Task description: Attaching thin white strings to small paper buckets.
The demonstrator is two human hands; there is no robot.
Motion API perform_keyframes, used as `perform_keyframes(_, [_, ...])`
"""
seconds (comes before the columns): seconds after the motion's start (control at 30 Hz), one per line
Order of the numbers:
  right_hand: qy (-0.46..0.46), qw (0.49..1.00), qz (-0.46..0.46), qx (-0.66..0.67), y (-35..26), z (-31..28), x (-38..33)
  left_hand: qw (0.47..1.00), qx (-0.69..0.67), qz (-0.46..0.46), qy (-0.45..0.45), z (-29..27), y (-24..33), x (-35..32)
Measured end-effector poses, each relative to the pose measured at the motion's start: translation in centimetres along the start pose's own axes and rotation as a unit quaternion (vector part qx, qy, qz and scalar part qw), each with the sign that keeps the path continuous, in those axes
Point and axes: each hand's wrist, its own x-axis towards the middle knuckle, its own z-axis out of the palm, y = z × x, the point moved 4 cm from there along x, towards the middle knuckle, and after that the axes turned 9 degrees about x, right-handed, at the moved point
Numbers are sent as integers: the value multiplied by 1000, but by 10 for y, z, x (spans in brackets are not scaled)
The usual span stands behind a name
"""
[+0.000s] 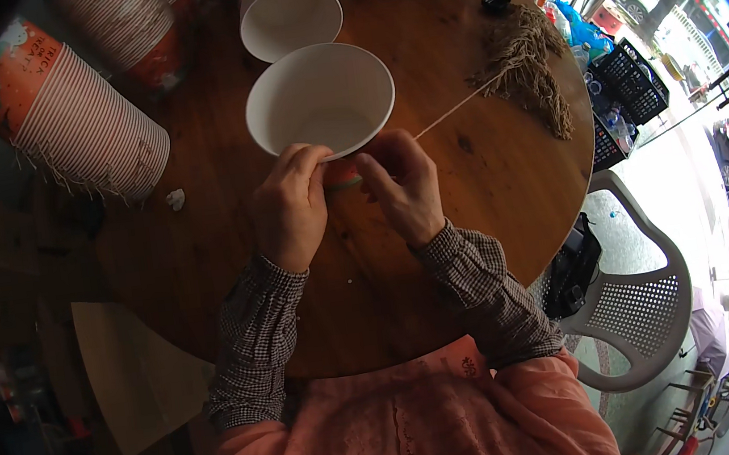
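A white-lined paper bucket [318, 98] lies tilted on the table, its mouth turned up toward me. My left hand [291, 213] pinches its near rim between thumb and fingers. Beside it, my right hand [405, 189] is closed at the bucket's near right side, with a beige string [450, 112] running into its fingers. The string's tip is hidden behind the fingers. Its other end leads to a loose bundle of strings [534, 55] at the right of the table. Below the rim, a bit of the bucket's orange outer wall shows between my hands.
Another white-lined bucket [291, 20] lies just behind the first. Tall stacks of orange printed buckets [92, 124] lean at the left, strings hanging from one. A small dark object [496, 2] sits by the bundle. A grey plastic chair [639, 313] stands right of the round wooden table [507, 211].
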Motion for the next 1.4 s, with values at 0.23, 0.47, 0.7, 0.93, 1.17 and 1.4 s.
perform_keyframes(0.23, [-31,987,-89,-130,-17,-9,1,998,-33,-41,-16,1,-2,-2])
perform_keyframes(0.47, [-66,978,-121,-156,-13,-5,2,951,-239,-153,-120,4,-11,-5])
perform_keyframes(0.7, [-112,965,-189,-141,-11,14,3,979,-184,-73,41,-5,3,-5])
perform_keyframes(0.93, [-121,975,-141,-119,-8,14,4,983,-178,34,32,4,-4,-16])
perform_keyframes(1.17, [-123,979,-135,-85,-15,10,-1,962,-272,-1,12,12,-2,-8])
perform_keyframes(1.4, [-106,993,-44,20,-1,-3,3,918,-388,-86,14,15,-2,-8])
